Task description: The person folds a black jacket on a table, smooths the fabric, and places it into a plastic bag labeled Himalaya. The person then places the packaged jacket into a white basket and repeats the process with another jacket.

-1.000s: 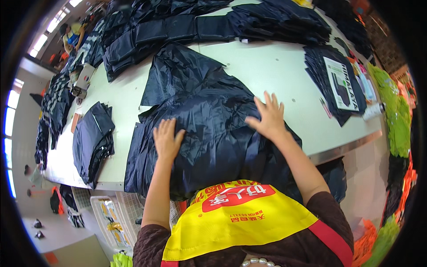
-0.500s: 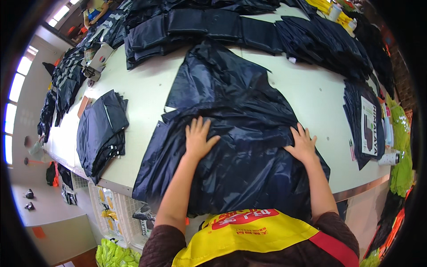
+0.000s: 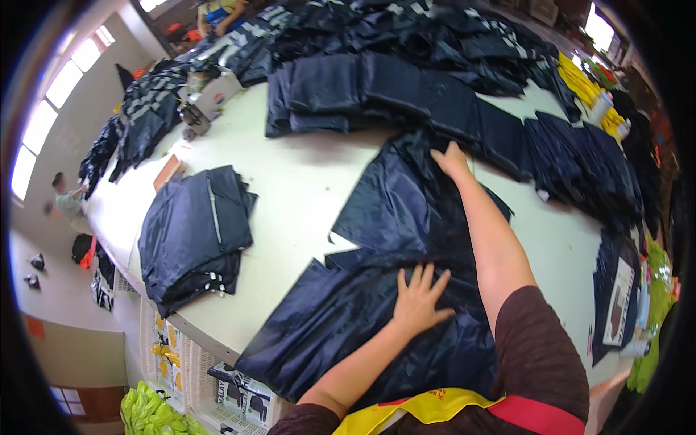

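So, a shiny navy garment (image 3: 373, 293) was spread across the white table (image 3: 290, 196).
Left hand (image 3: 420, 301) lay splayed flat on it; right hand (image 3: 454, 161) was at its far end, couldn't tell if gripping.

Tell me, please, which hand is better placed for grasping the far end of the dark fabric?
Probably the right hand: it is at the dark fabric's far end, near the folded pieces, while the left hand lies spread on the nearer part.

Free tabletop (image 3: 297, 206) lies left of the dark garment (image 3: 399, 225), a folded row (image 3: 395, 90) blocking beyond
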Tool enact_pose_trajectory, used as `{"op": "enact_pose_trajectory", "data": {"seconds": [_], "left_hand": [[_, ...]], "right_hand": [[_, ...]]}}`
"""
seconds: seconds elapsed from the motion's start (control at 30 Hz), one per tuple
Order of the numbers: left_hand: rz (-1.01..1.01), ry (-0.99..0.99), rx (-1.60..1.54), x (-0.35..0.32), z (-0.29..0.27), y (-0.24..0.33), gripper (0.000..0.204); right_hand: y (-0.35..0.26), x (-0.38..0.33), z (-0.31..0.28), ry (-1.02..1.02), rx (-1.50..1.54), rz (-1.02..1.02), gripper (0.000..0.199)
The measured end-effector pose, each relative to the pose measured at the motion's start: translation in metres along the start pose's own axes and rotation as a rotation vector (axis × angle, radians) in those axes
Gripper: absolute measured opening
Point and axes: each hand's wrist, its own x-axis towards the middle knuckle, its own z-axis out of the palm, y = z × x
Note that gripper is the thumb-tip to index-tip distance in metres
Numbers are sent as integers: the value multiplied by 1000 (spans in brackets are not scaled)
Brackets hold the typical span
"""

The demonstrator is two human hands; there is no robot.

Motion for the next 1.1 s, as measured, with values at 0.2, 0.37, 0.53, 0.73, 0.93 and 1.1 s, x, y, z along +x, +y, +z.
{"op": "enact_pose_trajectory", "data": {"seconds": [0.2,0.37,0.53,0.73,0.93,1.1], "left_hand": [[-37,-9,14,22,-3,-3,91],[-19,135,60,35,0,-4,74],[-650,-175,-2073,-70,-5,-15,55],[-825,-134,-2147,-201,-19,50,48],[-895,-138,-2112,-208,-28,65,39],[-796,-44,-1137,-180,-63,83,35]], "right_hand": [[-46,-40,-49,-312,803,-175,39],[-51,-177,-239,-1008,443,-848,22],[-7,-310,-259,-668,83,-1077,15],[96,-382,-224,-671,-113,-738,31],[41,-394,-240,-540,-38,-604,33],[4,-411,-150,-926,161,-685,30]]}}
